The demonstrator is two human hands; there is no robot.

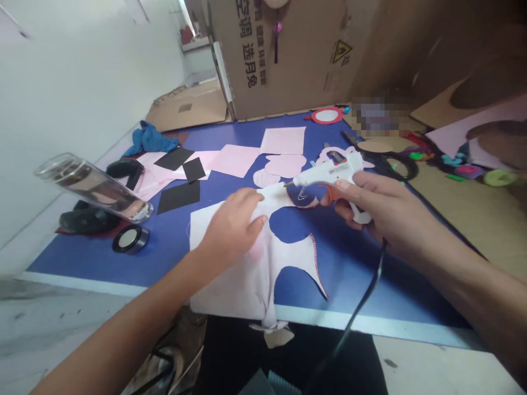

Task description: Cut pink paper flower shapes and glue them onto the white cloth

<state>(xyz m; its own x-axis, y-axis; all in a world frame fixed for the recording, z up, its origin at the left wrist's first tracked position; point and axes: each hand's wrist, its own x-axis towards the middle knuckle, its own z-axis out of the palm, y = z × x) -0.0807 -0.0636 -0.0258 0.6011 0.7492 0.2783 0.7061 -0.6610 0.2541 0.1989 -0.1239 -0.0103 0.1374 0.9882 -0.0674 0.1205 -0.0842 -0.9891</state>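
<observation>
A white cut-out cloth point(230, 285) with red stitching on its right edges lies at the front of the blue table. My left hand point(236, 222) rests on its upper part, fingers bent and pressed together; whatever they may pinch is hidden. A pink patch point(257, 248) shows beside that hand's thumb. In my right hand point(370, 206) is a white glue gun point(329, 173) with an orange trigger, its nozzle pointing left at the cloth's top edge. From the gun's handle a black cord point(364, 296) runs down.
A tilted glass of liquid point(99, 186) and a black tape roll point(130, 239) stand at the left. Pink sheets point(236, 159) and black squares point(179, 197) lie behind the cloth. Scissors point(397, 164) and colourful bits are at the right; a large cardboard box point(296, 60) rises behind.
</observation>
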